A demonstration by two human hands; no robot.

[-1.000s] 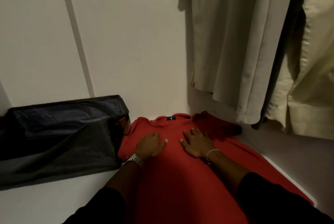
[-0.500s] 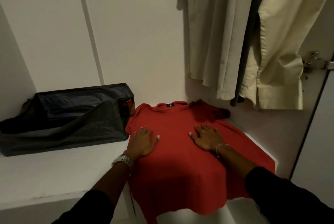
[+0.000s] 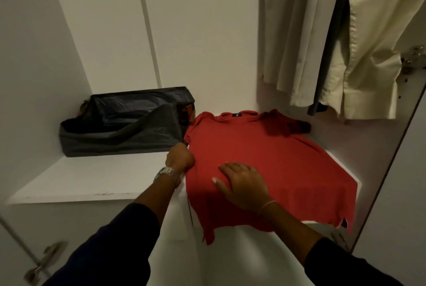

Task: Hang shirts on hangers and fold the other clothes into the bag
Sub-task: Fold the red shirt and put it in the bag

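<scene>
My left hand (image 3: 181, 155) pinches the left edge of the red top (image 3: 258, 159), which lies flat, collar away from me, while my right hand (image 3: 242, 180) presses spread on its middle; the bag (image 3: 119, 133) sits just left.

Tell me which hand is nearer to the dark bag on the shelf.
Left. The left hand grips the red shirt's left edge right beside the dark bag; the right hand lies flat on the shirt, farther away.
</scene>
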